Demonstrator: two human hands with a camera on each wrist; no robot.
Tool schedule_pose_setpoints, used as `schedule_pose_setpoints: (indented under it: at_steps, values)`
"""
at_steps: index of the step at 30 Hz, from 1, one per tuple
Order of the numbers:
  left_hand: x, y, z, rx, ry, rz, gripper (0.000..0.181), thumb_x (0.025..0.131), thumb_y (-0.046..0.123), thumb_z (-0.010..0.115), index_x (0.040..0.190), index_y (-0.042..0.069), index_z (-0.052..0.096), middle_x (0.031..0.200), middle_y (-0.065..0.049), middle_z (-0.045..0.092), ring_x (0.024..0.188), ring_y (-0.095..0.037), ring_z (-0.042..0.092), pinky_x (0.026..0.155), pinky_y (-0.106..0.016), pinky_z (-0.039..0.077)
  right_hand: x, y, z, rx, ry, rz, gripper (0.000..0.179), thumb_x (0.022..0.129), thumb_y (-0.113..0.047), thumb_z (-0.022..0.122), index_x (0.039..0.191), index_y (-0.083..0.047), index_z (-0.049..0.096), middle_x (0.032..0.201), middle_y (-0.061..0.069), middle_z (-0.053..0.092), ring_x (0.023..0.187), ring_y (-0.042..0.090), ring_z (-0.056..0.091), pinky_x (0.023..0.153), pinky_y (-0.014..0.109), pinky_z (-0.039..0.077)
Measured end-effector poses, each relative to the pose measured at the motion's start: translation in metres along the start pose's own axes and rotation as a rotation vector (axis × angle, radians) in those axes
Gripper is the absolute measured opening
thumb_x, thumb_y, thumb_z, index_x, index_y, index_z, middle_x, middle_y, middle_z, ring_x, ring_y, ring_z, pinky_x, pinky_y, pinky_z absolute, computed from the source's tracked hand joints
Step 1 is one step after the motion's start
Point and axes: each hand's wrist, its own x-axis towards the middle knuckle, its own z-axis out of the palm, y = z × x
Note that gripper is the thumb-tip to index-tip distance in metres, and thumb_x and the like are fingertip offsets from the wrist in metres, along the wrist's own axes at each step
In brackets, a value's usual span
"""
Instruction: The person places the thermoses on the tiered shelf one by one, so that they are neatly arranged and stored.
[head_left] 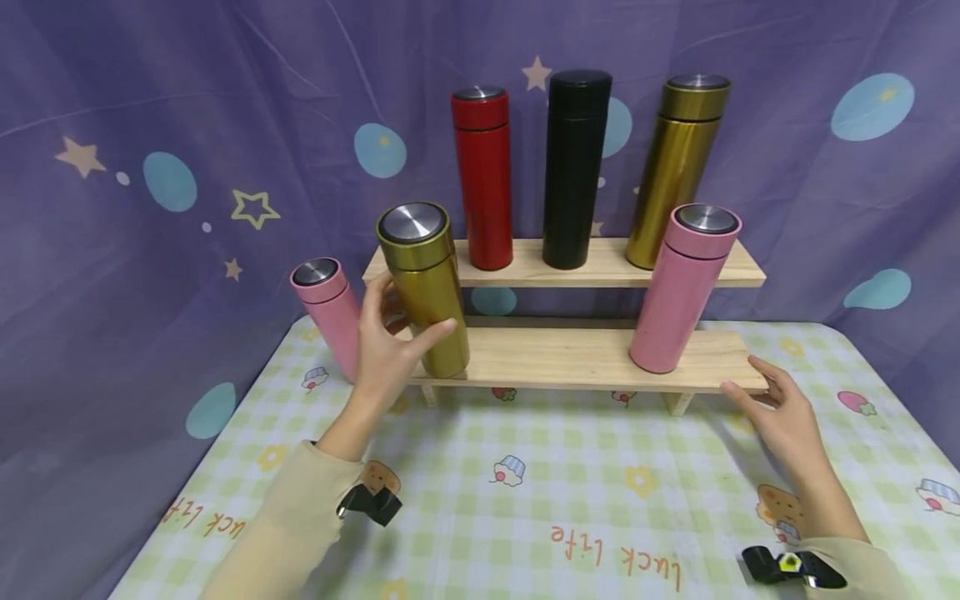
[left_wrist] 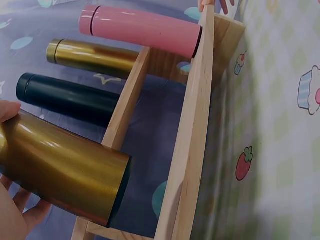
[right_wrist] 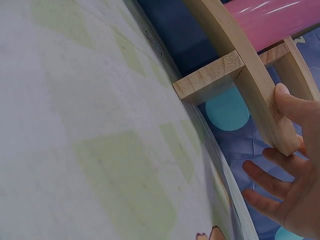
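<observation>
My left hand (head_left: 386, 342) grips a gold thermos bottle (head_left: 442, 308) with a steel-topped lid, at the left end of the wooden two-tier rack (head_left: 555, 354). In the left wrist view the bottle's base hangs a little above the lower board, apart from it. With thumb and fingers, my right hand (head_left: 783, 408) holds the right end of the lower board. A pink thermos (head_left: 682, 292) stands on that board toward the right. On the upper board are a red thermos (head_left: 483, 183), a black thermos (head_left: 576, 175) and another gold thermos (head_left: 675, 175).
A second pink thermos (head_left: 330, 312) stands left of the rack, its lower part partly hidden by my left hand. Beneath everything is a table with a green checked cloth (head_left: 450, 517). A purple patterned curtain (head_left: 247, 100) hangs behind the rack.
</observation>
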Motion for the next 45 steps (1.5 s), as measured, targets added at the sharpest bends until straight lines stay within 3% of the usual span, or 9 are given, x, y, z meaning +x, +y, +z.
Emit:
schedule_pose_setpoints:
  at_steps: [7, 14, 18, 21, 28, 32, 38, 45]
  values:
    - [0.001, 0.003, 0.012, -0.021, -0.033, -0.007, 0.080, 0.074, 0.010, 0.087, 0.141, 0.008, 0.044, 0.126, -0.009, 0.056, 0.107, -0.020, 0.055, 0.087, -0.040, 0.045, 0.000, 0.000, 0.000, -0.002, -0.005, -0.002, 0.082, 0.095, -0.049, 0.062, 0.159, -0.015, 0.022, 0.159, 0.023, 0.022, 0.105, 0.006, 0.045, 0.072, 0.020, 0.041]
    - [0.001, 0.004, 0.026, -0.051, -0.065, -0.016, 0.078, 0.075, 0.011, 0.086, 0.141, 0.008, 0.044, 0.123, -0.010, 0.054, 0.105, -0.023, 0.055, 0.087, -0.042, 0.046, 0.001, 0.000, 0.001, -0.007, -0.005, 0.010, 0.083, 0.095, -0.051, 0.061, 0.159, -0.015, 0.022, 0.159, 0.023, 0.022, 0.116, 0.034, 0.047, 0.072, 0.022, 0.041]
    - [0.001, 0.006, 0.036, -0.069, -0.088, -0.027, 0.079, 0.075, 0.011, 0.086, 0.141, 0.010, 0.044, 0.124, -0.009, 0.054, 0.106, -0.023, 0.056, 0.089, -0.043, 0.048, 0.001, 0.000, 0.001, -0.007, -0.004, 0.013, 0.083, 0.095, -0.051, 0.061, 0.159, -0.015, 0.022, 0.158, 0.023, 0.023, 0.119, 0.040, 0.046, 0.072, 0.022, 0.040]
    - [0.000, 0.007, 0.044, -0.075, -0.105, -0.037, 0.079, 0.075, 0.011, 0.086, 0.142, 0.012, 0.044, 0.123, -0.009, 0.055, 0.105, -0.023, 0.056, 0.088, -0.042, 0.047, 0.001, 0.000, 0.001, -0.006, -0.002, 0.013, 0.083, 0.094, -0.051, 0.061, 0.159, -0.015, 0.022, 0.158, 0.023, 0.023, 0.117, 0.035, 0.048, 0.071, 0.020, 0.040]
    - [-0.005, 0.011, 0.060, -0.101, -0.155, -0.037, 0.079, 0.075, 0.009, 0.086, 0.141, 0.012, 0.044, 0.121, -0.011, 0.054, 0.104, -0.027, 0.054, 0.088, -0.043, 0.047, 0.002, 0.001, 0.001, -0.002, -0.002, 0.013, 0.083, 0.094, -0.051, 0.062, 0.159, -0.016, 0.023, 0.158, 0.023, 0.025, 0.102, 0.002, 0.045, 0.072, 0.020, 0.041]
    - [-0.009, 0.012, 0.070, -0.115, -0.173, -0.036, 0.079, 0.074, 0.008, 0.086, 0.141, 0.011, 0.045, 0.123, -0.011, 0.053, 0.107, -0.029, 0.054, 0.091, -0.042, 0.047, 0.002, 0.001, 0.001, -0.007, -0.005, 0.015, 0.083, 0.094, -0.051, 0.061, 0.159, -0.016, 0.022, 0.158, 0.023, 0.025, 0.103, 0.003, 0.045, 0.073, 0.023, 0.041]
    - [-0.015, 0.011, 0.079, -0.119, -0.203, -0.048, 0.078, 0.074, 0.008, 0.086, 0.140, 0.012, 0.045, 0.128, -0.010, 0.052, 0.110, -0.029, 0.052, 0.093, -0.045, 0.048, 0.002, 0.002, 0.001, 0.003, 0.001, 0.001, 0.083, 0.094, -0.050, 0.062, 0.158, -0.014, 0.023, 0.157, 0.025, 0.027, 0.098, -0.005, 0.041, 0.068, 0.016, 0.041]
    - [-0.020, 0.008, 0.087, -0.138, -0.221, -0.067, 0.079, 0.073, 0.007, 0.087, 0.140, 0.012, 0.045, 0.127, -0.009, 0.052, 0.111, -0.028, 0.053, 0.094, -0.044, 0.047, 0.002, 0.002, 0.001, 0.004, -0.002, 0.009, 0.084, 0.094, -0.050, 0.062, 0.159, -0.015, 0.022, 0.157, 0.026, 0.026, 0.099, -0.004, 0.041, 0.068, 0.016, 0.041]
